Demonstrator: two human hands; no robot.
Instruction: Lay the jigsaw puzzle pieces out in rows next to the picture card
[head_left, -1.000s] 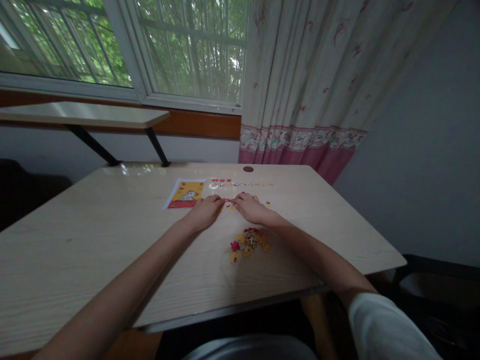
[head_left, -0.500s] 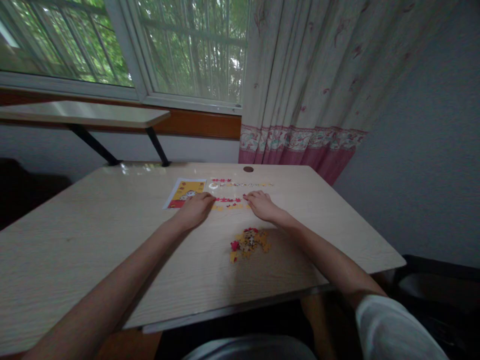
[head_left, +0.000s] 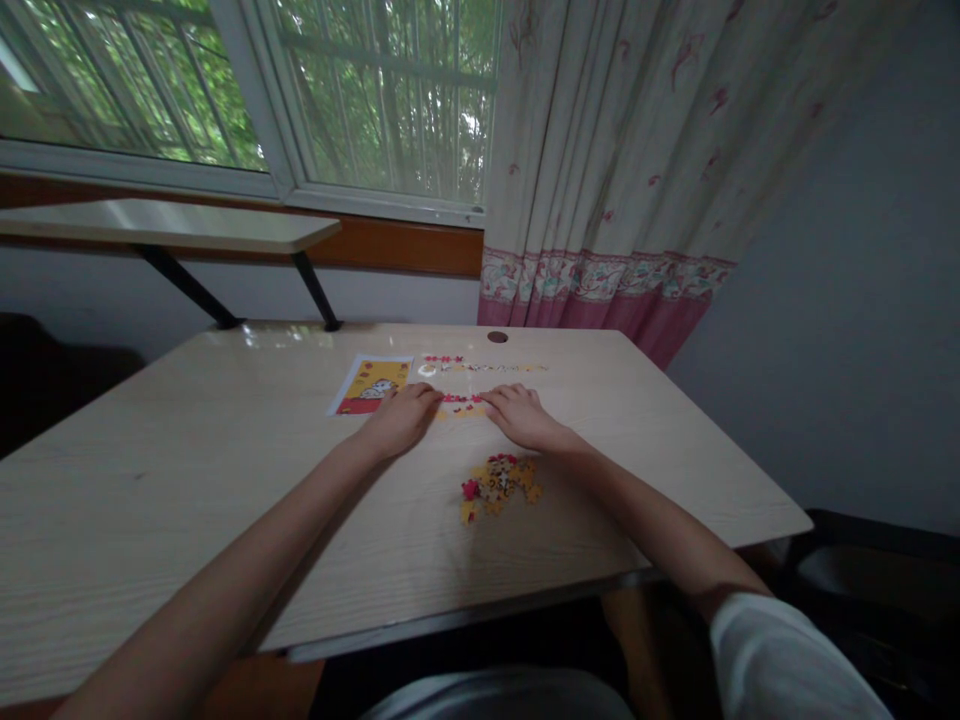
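Observation:
Both of my hands rest on a light wooden table (head_left: 187, 480) at either end of a short joined strip of red and yellow puzzle pieces (head_left: 461, 402). My left hand (head_left: 401, 418) lies palm down with fingers bent onto the strip's left end. My right hand (head_left: 519, 414) lies palm down with fingers on its right end. A heap of loose red and yellow pieces (head_left: 496, 484) lies nearer to me, just below my right wrist. A longer assembled row of pieces (head_left: 480, 366) runs farther back. A yellow and red picture card (head_left: 370, 384) lies left of my left hand.
A brown round cable cap (head_left: 496, 337) sits near the table's far edge. A second tabletop on black legs (head_left: 165, 226) stands behind on the left under the window. A patterned curtain (head_left: 622, 180) hangs at the back right. The table's right edge ends near a grey wall.
My hands drew apart along the short strip half a second ago and have now come closer together again at its ends. The loose heap has not moved.

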